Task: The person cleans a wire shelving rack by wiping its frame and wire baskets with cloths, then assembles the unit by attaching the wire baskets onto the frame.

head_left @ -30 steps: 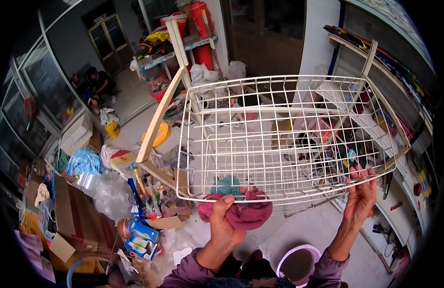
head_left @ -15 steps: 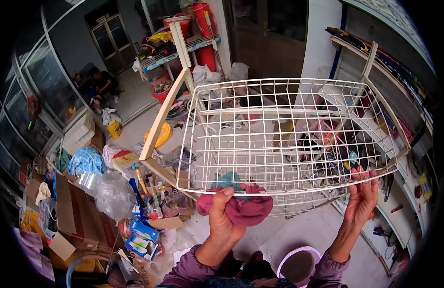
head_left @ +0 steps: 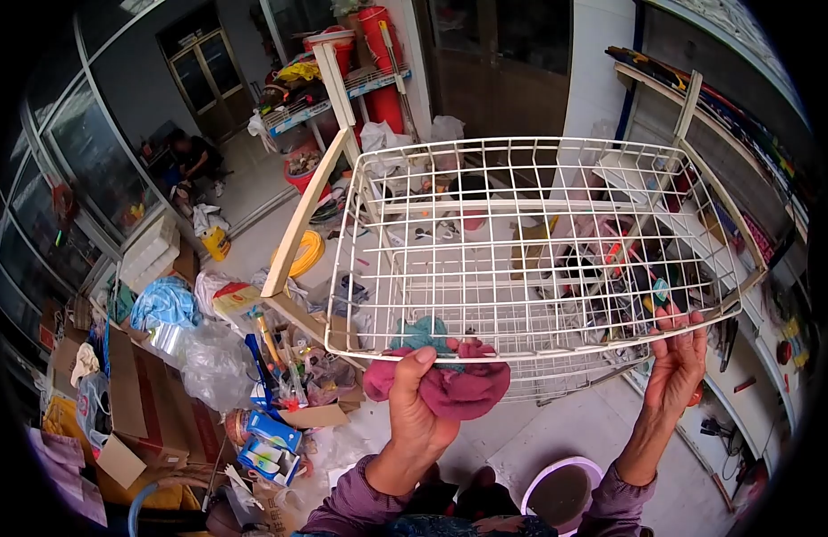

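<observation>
A white wire basket rack [head_left: 521,356] with pale side frames stands in front of me. My left hand [head_left: 418,403] is closed at its near left rim, the thumb up against the wire, gripping a dark pink cloth [head_left: 467,391]. A teal cloth [head_left: 420,334] shows through the mesh just above that hand. At the near right rim, the fingers of my right hand [head_left: 676,362] are curled up against the wire, with the palm turned upward.
On the floor below is a round tub [head_left: 561,495] of dark water. Cardboard boxes [head_left: 150,403], plastic bags [head_left: 212,362] and loose goods crowd the left. Shelves [head_left: 745,385] line the right. A person [head_left: 195,157] crouches at the far left, beyond a yellow hose coil [head_left: 305,254].
The near rim of the basket sits slightly higher in view than a second ago, with both hands still at it. The pink cloth has risen a little with my left hand.
</observation>
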{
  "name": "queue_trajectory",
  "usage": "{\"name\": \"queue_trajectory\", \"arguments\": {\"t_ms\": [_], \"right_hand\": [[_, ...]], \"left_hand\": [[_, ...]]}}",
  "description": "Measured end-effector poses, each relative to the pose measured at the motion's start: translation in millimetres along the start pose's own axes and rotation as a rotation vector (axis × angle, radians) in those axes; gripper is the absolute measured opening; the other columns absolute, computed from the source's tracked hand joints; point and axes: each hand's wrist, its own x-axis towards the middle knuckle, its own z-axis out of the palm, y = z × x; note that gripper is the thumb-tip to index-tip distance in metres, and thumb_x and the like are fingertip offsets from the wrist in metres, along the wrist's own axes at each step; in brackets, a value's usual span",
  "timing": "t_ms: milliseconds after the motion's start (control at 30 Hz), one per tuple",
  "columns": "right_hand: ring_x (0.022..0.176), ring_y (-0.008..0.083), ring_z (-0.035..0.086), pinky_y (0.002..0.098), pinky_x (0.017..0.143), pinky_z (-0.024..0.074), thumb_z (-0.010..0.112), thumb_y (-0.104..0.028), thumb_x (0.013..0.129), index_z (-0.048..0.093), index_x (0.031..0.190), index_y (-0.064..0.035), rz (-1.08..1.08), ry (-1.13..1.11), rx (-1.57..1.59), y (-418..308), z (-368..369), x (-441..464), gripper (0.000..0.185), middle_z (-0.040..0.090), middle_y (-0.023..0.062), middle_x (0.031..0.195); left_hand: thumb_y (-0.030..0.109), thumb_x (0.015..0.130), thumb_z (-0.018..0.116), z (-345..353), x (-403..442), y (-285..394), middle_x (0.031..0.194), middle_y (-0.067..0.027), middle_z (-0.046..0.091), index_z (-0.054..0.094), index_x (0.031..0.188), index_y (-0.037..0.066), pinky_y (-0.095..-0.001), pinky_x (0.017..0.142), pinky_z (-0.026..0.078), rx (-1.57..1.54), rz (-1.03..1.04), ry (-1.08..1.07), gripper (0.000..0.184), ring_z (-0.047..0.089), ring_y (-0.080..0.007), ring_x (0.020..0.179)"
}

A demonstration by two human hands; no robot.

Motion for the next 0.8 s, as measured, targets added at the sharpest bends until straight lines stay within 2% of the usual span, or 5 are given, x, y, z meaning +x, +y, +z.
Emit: {"name": "queue_trajectory", "arguments": {"t_ms": [67, 133, 267, 333, 800], "right_hand": [[0.107, 0.0353, 0.054, 0.0393, 0.081, 0.0549, 0.052, -0.001, 0.085, 0.037, 0.124, 0.0029, 0.017, -0.019, 0.004, 0, -4, 3, 0.041, 0.046, 0.0267, 0.122], [0.107, 0.0354, 0.054, 0.0396, 0.081, 0.0548, 0.052, -0.001, 0.085, 0.037, 0.124, 0.0031, 0.011, -0.018, 0.010, 1, -4, 2, 0.041, 0.046, 0.0270, 0.121], [0.106, 0.0354, 0.054, 0.0402, 0.082, 0.0544, 0.052, -0.001, 0.086, 0.037, 0.123, 0.0033, 0.009, -0.028, 0.000, -2, 3, 2, 0.040, 0.046, 0.0273, 0.121], [0.098, 0.0343, 0.059, 0.0413, 0.075, 0.0576, 0.054, 0.002, 0.084, 0.037, 0.121, 0.0043, 0.015, 0.013, 0.025, -3, 13, 1, 0.041, 0.053, 0.0276, 0.111], [0.091, 0.0340, 0.062, 0.0364, 0.066, 0.0595, 0.055, 0.002, 0.082, 0.038, 0.119, 0.0063, -0.003, 0.045, 0.030, -1, 21, 1, 0.041, 0.056, 0.0263, 0.105]], "left_hand": [[0.033, 0.076, 0.054, 3, 0, 1, 0.092, -0.0185, 0.060, 0.058, 0.088, -0.005, -0.0453, 0.096, 0.037, 0.007, -0.003, 0.002, 0.041, 0.054, -0.0355, 0.099], [0.023, 0.078, 0.057, -3, -2, 3, 0.101, -0.0188, 0.056, 0.053, 0.096, -0.003, -0.0428, 0.096, 0.039, -0.075, 0.010, -0.111, 0.033, 0.054, -0.0305, 0.100], [0.025, 0.079, 0.056, -3, 4, 3, 0.100, -0.0184, 0.057, 0.055, 0.094, -0.003, -0.0423, 0.093, 0.041, -0.075, 0.006, -0.130, 0.031, 0.055, -0.0303, 0.100], [0.025, 0.079, 0.056, -3, 7, 4, 0.099, -0.0175, 0.057, 0.055, 0.092, -0.002, -0.0419, 0.092, 0.041, -0.075, -0.011, -0.132, 0.030, 0.055, -0.0294, 0.099], [0.028, 0.078, 0.055, 11, 11, 7, 0.084, -0.0141, 0.061, 0.057, 0.088, -0.004, -0.0427, 0.091, 0.042, 0.006, 0.063, -0.086, 0.034, 0.056, -0.0300, 0.092]]}}
